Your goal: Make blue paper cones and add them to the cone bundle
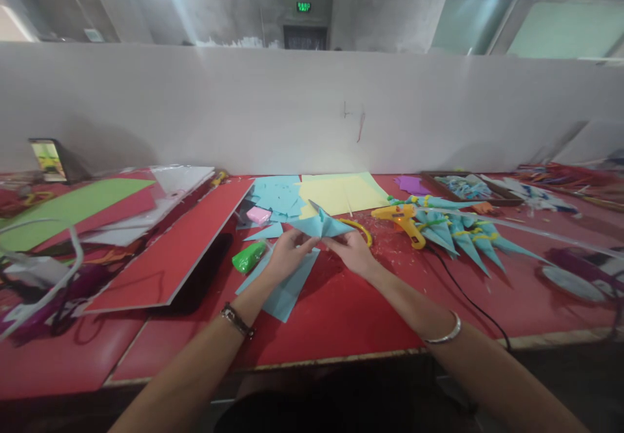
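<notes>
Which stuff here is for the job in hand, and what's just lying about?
Likely the job:
folded blue paper, held by left hand and right hand
blue sheet on the table
pointed blue pieces
yellow glue gun, perhaps

Apparently just lying about:
purple paper
light green sheet
red board

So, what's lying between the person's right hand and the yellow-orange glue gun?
In the head view, a curved yellow strand lies on the red table between the right hand and the glue gun, closer to the hand.
</notes>
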{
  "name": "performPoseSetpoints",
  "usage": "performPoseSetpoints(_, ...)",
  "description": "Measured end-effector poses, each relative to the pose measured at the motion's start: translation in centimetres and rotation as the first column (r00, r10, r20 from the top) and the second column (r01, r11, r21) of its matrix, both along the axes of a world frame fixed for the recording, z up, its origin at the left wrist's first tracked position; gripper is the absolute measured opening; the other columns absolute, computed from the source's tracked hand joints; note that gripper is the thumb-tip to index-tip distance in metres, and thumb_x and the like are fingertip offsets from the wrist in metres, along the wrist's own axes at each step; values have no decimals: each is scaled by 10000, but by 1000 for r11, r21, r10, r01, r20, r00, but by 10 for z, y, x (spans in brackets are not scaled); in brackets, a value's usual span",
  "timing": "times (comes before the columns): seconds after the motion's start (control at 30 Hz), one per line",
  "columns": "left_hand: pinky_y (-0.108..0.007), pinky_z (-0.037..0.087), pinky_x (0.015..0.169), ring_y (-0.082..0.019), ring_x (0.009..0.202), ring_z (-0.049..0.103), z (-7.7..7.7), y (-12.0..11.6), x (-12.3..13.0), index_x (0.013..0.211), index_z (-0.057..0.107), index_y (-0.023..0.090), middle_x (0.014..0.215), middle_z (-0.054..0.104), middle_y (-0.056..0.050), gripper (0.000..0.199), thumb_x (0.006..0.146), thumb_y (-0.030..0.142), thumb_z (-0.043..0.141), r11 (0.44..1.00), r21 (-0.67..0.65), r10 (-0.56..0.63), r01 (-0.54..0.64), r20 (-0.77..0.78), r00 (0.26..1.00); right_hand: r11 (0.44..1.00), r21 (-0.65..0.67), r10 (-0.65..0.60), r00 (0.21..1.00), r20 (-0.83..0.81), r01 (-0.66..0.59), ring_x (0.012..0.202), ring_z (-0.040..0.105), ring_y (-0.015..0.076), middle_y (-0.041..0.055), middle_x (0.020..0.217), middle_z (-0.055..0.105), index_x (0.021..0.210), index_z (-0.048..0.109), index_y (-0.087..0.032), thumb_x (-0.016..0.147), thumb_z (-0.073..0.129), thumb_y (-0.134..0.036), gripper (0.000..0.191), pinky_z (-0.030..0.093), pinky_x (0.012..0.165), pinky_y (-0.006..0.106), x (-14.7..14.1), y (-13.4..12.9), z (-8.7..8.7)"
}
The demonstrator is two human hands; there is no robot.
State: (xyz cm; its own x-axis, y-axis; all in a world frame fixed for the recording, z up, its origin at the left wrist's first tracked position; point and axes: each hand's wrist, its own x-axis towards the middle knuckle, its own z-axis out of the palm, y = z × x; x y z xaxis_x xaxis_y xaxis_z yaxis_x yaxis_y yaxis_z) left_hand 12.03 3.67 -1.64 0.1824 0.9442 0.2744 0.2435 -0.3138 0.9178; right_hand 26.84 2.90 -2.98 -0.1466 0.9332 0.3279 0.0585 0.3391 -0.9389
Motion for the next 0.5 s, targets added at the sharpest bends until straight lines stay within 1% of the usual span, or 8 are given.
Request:
performPoseSetpoints(0.07,-219,311,489,-100,475,422,-1,0,0,527,539,160,474,499,27,199,640,308,609,1000,17,-11,11,-27,1000,1000,21,-2,999,45,1,784,603,207,6,765,665,807,642,-194,688,580,-378,228,472,718,336,1,1,-1)
performPoseSetpoints(0.17,-223,349,549,-119,546,464,-2,-1,-2,652,587,169,570,548,18,76,647,242,569,992,81,-85,92,-79,993,995,102,15,995,97,-25,801,592,203,13,799,659,799,647,-208,695,584,-371,203,468,731,339,1,0,-1)
performPoseSetpoints(0.27,-237,372,619,-144,627,491,-1,-4,-6,697,609,190,648,578,6,103,620,168,545,968,188,-137,163,-146,980,982,179,26,988,153,-54,799,581,187,17,834,646,793,643,-213,703,584,-349,172,456,742,326,-1,-2,-1)
performPoseSetpoints(0.33,-241,373,633,-149,634,491,1,-7,-7,707,619,203,667,586,2,114,617,170,557,949,234,-166,212,-199,966,982,183,18,983,182,-52,760,580,176,18,792,638,755,631,-201,710,578,-337,152,454,719,314,-1,-4,-1)
performPoseSetpoints(0.43,-241,373,638,-151,643,499,4,-9,-8,752,635,219,715,603,-2,142,611,221,616,933,222,-222,284,-266,938,979,190,32,979,204,-71,722,575,163,10,746,625,731,609,-198,717,569,-294,105,450,696,298,-1,-4,-1)
performPoseSetpoints(0.5,-237,371,636,-152,650,507,5,-8,-7,720,640,225,704,603,-1,93,636,257,618,935,204,-231,291,-272,934,966,233,52,969,240,-110,722,566,157,9,752,615,719,596,-199,714,561,-253,65,446,692,292,0,-4,-2)
